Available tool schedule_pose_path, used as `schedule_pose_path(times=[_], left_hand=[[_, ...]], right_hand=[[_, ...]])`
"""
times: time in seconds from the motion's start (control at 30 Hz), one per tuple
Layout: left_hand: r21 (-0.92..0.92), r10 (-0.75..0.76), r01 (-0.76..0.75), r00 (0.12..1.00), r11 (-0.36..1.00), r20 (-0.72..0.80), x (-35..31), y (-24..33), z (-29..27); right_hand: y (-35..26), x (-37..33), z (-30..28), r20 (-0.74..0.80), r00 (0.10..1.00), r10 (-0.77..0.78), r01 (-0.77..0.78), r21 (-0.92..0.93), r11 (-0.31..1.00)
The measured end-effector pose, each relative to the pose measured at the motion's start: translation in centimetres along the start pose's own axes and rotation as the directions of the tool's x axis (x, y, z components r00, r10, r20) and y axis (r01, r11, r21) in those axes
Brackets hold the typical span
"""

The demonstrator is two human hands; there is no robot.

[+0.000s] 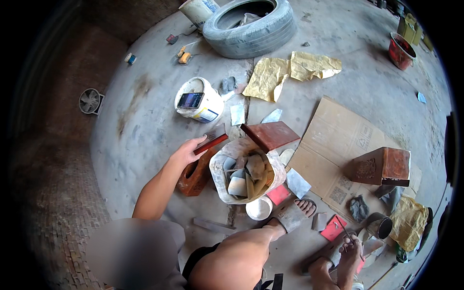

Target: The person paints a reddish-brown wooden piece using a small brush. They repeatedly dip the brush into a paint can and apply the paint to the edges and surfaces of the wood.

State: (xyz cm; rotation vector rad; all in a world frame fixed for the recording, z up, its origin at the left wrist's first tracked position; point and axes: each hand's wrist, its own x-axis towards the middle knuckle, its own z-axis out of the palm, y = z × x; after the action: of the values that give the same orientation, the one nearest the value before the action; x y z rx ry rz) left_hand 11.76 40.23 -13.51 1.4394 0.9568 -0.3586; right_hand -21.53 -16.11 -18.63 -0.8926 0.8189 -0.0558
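My left hand (189, 151) grips a small flat panel (211, 140) with a dark red edge and a greyish face. Just below it stands a reddish-brown wooden box (195, 180) with an oval opening. My right hand (352, 247), low on the right, is closed around a thin dark stick-like tool (342, 225) whose tip points up and left. Between the hands is a whitish plastic tub (217, 166) filled with scraps and flat pieces. A red-brown board (273, 135) rests on its far rim. A small white cup (259, 208) stands beside my sandalled foot.
Flattened cardboard (333, 140) lies to the right, bearing a carved red-brown box (382, 166). Beyond are a white bucket (212, 99) with a phone (190, 100) on it, sandpaper sheets (267, 77) and a tyre (256, 41). A dark tin (379, 225) stands near my right hand.
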Motion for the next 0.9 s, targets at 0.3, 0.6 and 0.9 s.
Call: schedule_pose_path(times=[0.3, 0.6, 0.9], left_hand=[[0.043, -0.114, 0.115, 0.993, 0.993, -0.017, 6.7, -2.2, -0.1], [0.107, -0.165, 0.160, 0.986, 0.981, 0.038, 7.2, -3.8, -0.4], [0.084, -0.153, 0.142, 0.979, 0.986, 0.138, 6.7, -5.3, -0.6]], right_hand=[[0.3, 0.4, 0.3, -0.008, 1.000, 0.002, -0.002, -0.021, 1.000], [0.1, 0.2, 0.7, -0.032, 0.999, 0.020, -0.021, -0.027, 0.999], [0.5, 0.6, -0.1, -0.004, 1.000, 0.019, -0.019, -0.037, 0.999]])
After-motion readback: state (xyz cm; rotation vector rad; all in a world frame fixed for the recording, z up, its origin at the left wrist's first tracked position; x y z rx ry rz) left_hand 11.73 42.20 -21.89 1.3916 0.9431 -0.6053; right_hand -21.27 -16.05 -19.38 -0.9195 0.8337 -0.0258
